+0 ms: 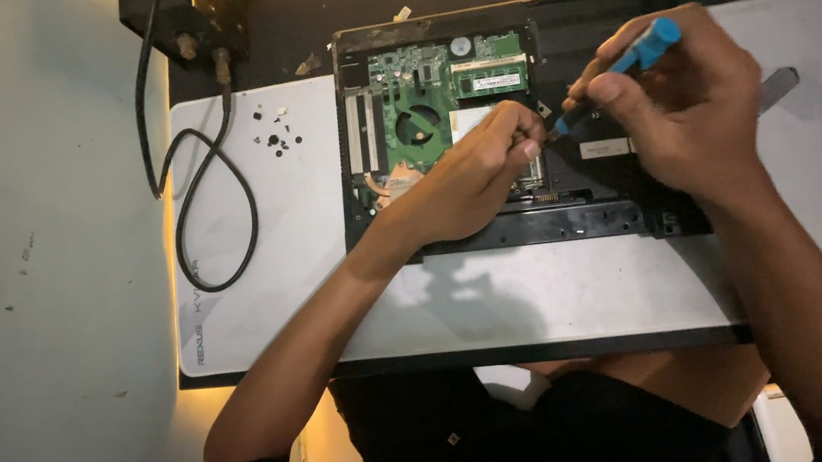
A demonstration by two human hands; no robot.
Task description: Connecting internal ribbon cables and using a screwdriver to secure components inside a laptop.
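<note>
An opened black laptop (621, 216) lies bottom-up on a white mat (294, 262), its green circuit board (418, 90), fan and memory module exposed. My right hand (695, 103) grips a blue-handled screwdriver (649, 45), its black tip angled down-left toward the laptop's middle. My left hand (466, 180) rests on the laptop, with fingers pinched together right at the screwdriver tip. What the fingers pinch is hidden.
Several small black screws (276, 133) lie loose on the mat's upper left. A black cable (212, 195) loops from a dark box (180, 22) at the top left. A grey flat tool (777, 85) lies to the right. Pale wall or floor fills the left side.
</note>
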